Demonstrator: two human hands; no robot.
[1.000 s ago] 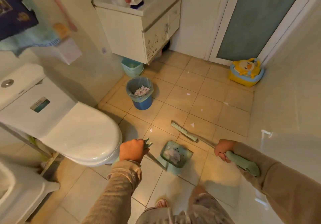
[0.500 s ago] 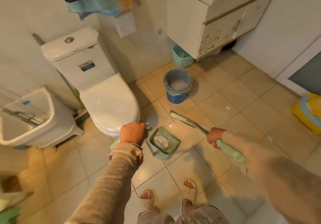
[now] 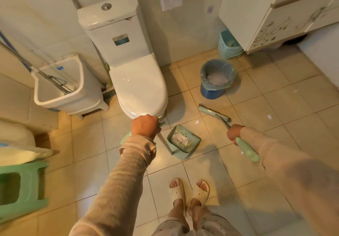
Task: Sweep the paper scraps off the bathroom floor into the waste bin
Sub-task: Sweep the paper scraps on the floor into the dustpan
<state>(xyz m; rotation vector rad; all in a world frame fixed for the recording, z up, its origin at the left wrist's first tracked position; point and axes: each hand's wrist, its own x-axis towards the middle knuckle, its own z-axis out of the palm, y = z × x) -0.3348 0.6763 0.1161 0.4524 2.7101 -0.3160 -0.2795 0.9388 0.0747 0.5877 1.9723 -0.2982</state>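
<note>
My left hand grips the green handle of a long-handled dustpan, which rests on the floor tiles with white paper scraps inside. My right hand holds the pale green handle of a broom; its head lies on the floor just beyond the dustpan. A small white scrap lies between broom head and dustpan. Two more scraps lie on the tiles to the right. The blue waste bin, lined with a bag and holding white paper, stands behind the broom.
A white toilet stands left of the bin, a white mop basin further left. A green stool is at the left edge. A light blue bin sits under the wall cabinet. My feet in slippers are below.
The view has swung left and down, showing the stool and my feet. Both hands keep their grips; dustpan and broom stay in about the same place on the floor.
</note>
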